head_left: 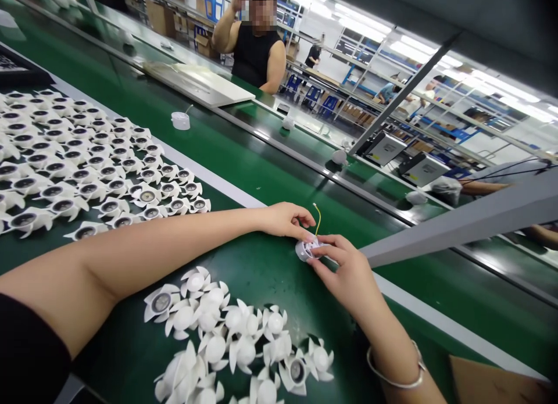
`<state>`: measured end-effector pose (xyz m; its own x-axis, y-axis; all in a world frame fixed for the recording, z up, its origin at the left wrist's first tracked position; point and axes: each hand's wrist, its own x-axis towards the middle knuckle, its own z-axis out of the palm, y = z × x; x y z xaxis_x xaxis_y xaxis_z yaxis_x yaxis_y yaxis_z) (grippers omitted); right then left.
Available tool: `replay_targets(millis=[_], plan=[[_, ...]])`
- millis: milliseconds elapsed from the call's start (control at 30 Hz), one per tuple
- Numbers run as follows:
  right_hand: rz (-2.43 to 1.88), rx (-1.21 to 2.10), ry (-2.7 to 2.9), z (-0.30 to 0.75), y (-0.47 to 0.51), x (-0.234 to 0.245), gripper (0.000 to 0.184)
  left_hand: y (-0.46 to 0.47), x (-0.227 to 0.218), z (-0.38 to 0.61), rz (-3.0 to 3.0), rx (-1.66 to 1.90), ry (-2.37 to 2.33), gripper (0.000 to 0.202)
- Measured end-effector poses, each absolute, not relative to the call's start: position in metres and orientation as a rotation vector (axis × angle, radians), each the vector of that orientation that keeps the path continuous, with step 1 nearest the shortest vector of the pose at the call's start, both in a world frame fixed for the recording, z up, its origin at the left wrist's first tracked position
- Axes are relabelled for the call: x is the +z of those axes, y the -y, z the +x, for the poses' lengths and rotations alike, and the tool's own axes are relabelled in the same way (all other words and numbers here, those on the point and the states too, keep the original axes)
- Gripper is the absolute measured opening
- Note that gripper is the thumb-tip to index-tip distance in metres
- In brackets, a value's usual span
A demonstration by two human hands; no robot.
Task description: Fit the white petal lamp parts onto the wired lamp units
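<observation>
A small white round fan housing [301, 251] with a thin yellow wire [318, 218] rising from it sits at the front edge of the belt. My right hand [346, 264] is closed on it, thumb and fingertips around its near right side. White blades show partly inside, mostly hidden by my fingers. From the left, my left hand [285, 219] reaches over, its thumb touching the housing's top; the other fingers are bent and apart from the thumb, holding nothing visible. Below my hands lies a loose pile of white fan impellers [215, 349], most with hubs up.
Rows of white impellers [56, 165] cover the table at left. Another white housing [180, 120] with a wire stands on the green belt [244, 165]. A grey post [457, 218] slants in at right, above cardboard [492, 381]. A person [257, 49] is across the line.
</observation>
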<state>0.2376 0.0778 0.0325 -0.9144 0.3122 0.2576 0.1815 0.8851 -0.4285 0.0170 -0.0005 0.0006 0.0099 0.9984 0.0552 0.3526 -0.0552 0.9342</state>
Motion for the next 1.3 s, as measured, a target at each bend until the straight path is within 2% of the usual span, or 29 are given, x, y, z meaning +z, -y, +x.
replay_targets(millis=[67, 133, 267, 300, 367, 467, 567, 667, 767, 900, 1067, 1300], plan=[[-0.333, 0.611, 2.828, 0.240, -0.075, 0.035, 0.011, 0.002, -0.002, 0.020, 1.504, 1.168, -1.369, 0.053], [-0.384, 0.486, 2.824, 0.242, -0.071, 0.037, 0.016, 0.001, -0.004, 0.023, 1.437, 1.303, -1.307, 0.044], [-0.662, 0.020, 2.556, 0.247, -0.066, 0.047, 0.049, 0.000, 0.006, 0.024, 1.210, 1.430, -1.537, 0.042], [-0.690, 0.026, 2.568, 0.250, -0.066, 0.051, 0.049, 0.002, 0.011, 0.024, 1.212, 1.409, -1.633, 0.042], [-0.719, 0.174, 2.735, 0.259, -0.068, 0.058, 0.037, 0.009, 0.025, 0.028, 1.409, 1.266, -1.731, 0.037], [-0.846, 0.397, 3.201, 0.275, -0.075, 0.064, 0.014, 0.027, 0.047, 0.043, 1.887, 0.832, -1.515, 0.023], [-1.030, 0.292, 3.490, 0.286, -0.079, 0.065, 0.019, 0.043, 0.062, 0.064, 2.007, 0.433, -1.194, 0.021], [-1.042, 0.187, 3.536, 0.288, -0.074, 0.066, 0.020, 0.052, 0.064, 0.081, 2.041, 0.214, -1.118, 0.017], [-0.995, 0.176, 3.611, 0.282, -0.062, 0.071, 0.024, 0.054, 0.062, 0.087, 2.078, 0.168, -1.149, 0.015], [-1.002, -0.051, 3.655, 0.271, -0.045, 0.076, 0.028, 0.052, 0.060, 0.084, 2.017, 0.252, -1.158, 0.020], [-1.153, -0.283, 3.623, 0.261, -0.033, 0.072, 0.022, 0.042, 0.057, 0.070, 2.096, 0.428, -1.150, 0.017], [-1.296, -0.260, 3.575, 0.257, -0.028, 0.069, 0.020, 0.032, 0.051, 0.057, 2.390, 0.462, -1.424, 0.017]])
